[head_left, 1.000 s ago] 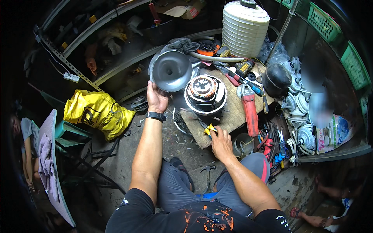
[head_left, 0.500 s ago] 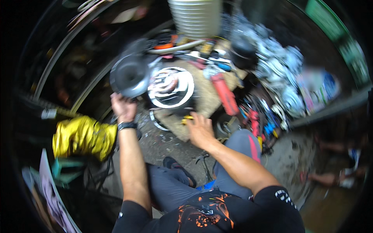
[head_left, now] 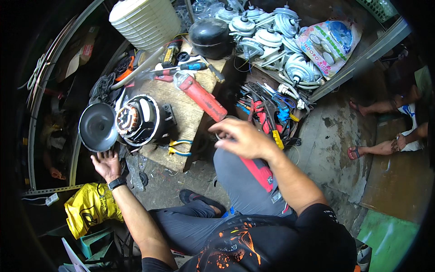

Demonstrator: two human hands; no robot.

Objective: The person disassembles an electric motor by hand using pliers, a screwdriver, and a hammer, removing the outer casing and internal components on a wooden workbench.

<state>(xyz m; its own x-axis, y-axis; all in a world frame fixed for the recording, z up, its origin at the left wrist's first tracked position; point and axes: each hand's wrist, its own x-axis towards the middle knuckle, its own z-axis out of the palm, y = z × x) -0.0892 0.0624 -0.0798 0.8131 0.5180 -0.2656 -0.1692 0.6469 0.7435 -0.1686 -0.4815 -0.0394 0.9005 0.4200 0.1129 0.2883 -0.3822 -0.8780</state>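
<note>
At the left, a black dish-shaped metal cover [head_left: 98, 127] is tipped on its side against an opened round motor [head_left: 136, 120] with copper windings and a pale rim. My left hand [head_left: 107, 165], palm up with fingers spread, has its fingertips at the cover's lower rim; how much weight it bears I cannot tell. My right hand [head_left: 247, 138] hovers above my knee, fingers loosely apart, with nothing visible in it. Pliers [head_left: 180, 148] with yellow and blue handles lie at the near edge of the wooden board [head_left: 188, 118]. Beyond them lies a red cylindrical tool [head_left: 201, 97].
Screwdrivers [head_left: 195, 66] and a black compressor [head_left: 209, 38] occupy the board's far end. Several grey-white motors [head_left: 269, 36] are heaped behind, beside a printed sack [head_left: 328, 45]. Hand tools [head_left: 267, 109] fill the right side. A yellow bag [head_left: 93, 206] stands left; another person's legs [head_left: 378, 147] show right.
My right hand has moved away from the pliers toward my right knee. My left hand stays at the cover's rim. The whole view has swung to the right.
</note>
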